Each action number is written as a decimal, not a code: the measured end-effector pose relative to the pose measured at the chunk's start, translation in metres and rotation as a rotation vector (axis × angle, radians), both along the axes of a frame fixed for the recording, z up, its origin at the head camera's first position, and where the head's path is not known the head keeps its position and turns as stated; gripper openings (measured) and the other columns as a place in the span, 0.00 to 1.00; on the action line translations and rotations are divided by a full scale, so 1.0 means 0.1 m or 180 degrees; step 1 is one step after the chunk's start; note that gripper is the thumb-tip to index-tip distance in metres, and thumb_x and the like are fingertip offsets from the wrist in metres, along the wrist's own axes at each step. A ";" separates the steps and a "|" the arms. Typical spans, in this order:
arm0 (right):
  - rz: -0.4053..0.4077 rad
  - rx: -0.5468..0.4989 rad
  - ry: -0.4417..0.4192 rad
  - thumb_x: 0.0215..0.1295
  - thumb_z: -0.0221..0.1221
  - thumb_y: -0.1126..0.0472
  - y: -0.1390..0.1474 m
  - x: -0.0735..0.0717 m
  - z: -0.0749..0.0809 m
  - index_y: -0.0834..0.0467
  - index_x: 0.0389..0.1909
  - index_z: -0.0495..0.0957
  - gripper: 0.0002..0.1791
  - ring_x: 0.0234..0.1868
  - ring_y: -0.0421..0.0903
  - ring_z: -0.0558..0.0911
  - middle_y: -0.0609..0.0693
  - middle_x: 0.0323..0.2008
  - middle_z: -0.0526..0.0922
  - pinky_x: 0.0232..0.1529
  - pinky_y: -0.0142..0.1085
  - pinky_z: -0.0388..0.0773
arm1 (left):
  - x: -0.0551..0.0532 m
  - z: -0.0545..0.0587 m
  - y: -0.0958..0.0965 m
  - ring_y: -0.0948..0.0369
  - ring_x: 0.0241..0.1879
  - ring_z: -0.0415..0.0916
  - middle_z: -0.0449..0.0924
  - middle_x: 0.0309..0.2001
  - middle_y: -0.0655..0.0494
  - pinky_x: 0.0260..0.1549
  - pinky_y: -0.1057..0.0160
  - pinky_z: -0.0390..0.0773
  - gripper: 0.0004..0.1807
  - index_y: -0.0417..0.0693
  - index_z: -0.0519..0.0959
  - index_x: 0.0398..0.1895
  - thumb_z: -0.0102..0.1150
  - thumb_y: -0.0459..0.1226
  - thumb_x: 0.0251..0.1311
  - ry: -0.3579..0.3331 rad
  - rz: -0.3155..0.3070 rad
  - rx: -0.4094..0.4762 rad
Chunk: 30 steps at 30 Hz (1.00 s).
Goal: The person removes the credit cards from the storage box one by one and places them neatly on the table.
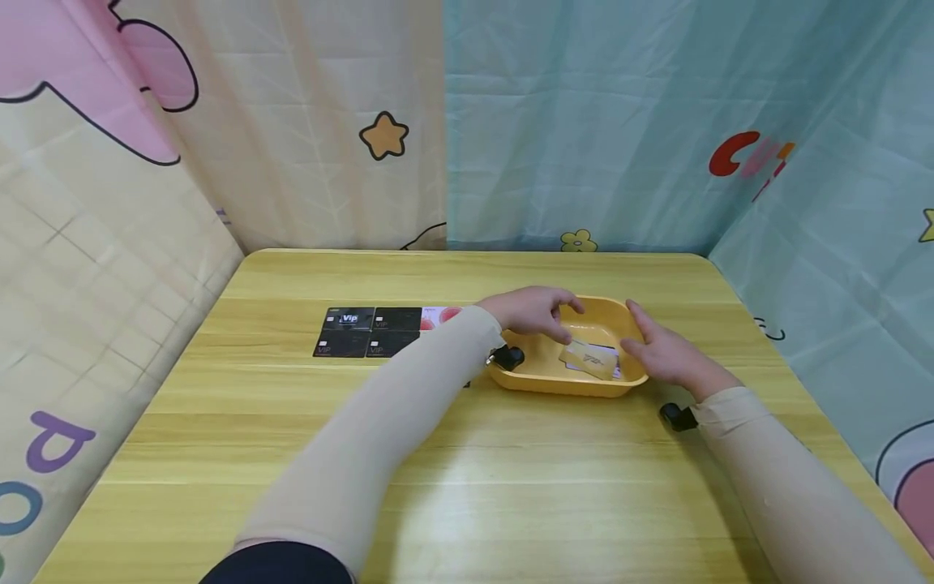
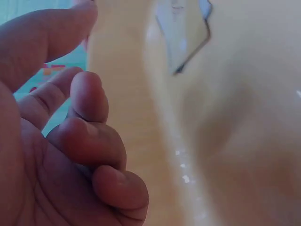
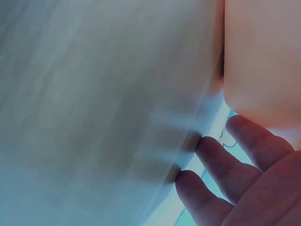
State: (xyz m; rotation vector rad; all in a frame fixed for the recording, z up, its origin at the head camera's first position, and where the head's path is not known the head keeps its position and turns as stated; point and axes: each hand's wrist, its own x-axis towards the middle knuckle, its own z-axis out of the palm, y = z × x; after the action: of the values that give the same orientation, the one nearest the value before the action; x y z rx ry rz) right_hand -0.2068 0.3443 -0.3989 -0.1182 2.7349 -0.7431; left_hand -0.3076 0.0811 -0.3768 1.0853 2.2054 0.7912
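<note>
A yellow plastic tray [image 1: 565, 388] stands right of the table's middle. Inside it lie a gold card [image 1: 593, 359] and a paler card partly beneath it. My left hand [image 1: 531, 310] hovers over the tray's left part, thumb near the gold card. In the left wrist view its fingers [image 2: 89, 141] bend loosely and hold nothing. At the tray's right wall, my right hand [image 1: 670, 354] grips the rim, thumb over the inner side. The right wrist view shows its fingers [image 3: 230, 174] outside the wall, tips down by the tabletop.
Left of the tray, black VIP cards [image 1: 344, 343] lie edge to edge in two rows, with a pink-and-white card [image 1: 432, 316] in the back row. My left forearm partly hides them. Printed curtains [image 1: 576, 122] hang behind the wooden table [image 1: 241, 438].
</note>
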 end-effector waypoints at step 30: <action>0.0122 0.0105 0.0082 0.83 0.45 0.56 -0.03 0.04 -0.01 0.65 0.84 0.29 0.44 0.75 0.80 0.59 0.81 0.77 0.50 0.74 0.70 0.56 | -0.05 -0.30 0.11 0.57 0.60 0.68 0.71 0.70 0.57 0.59 0.64 0.68 0.32 0.67 0.76 0.68 0.77 0.47 0.60 -0.0155 0.0091 -0.0710</action>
State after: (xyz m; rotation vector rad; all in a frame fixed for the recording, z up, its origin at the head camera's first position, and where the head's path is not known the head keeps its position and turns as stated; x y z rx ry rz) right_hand -0.2033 0.3416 -0.3997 -0.1734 2.7598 -0.6906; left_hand -0.3125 0.0921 -0.4072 0.9177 2.2108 0.5610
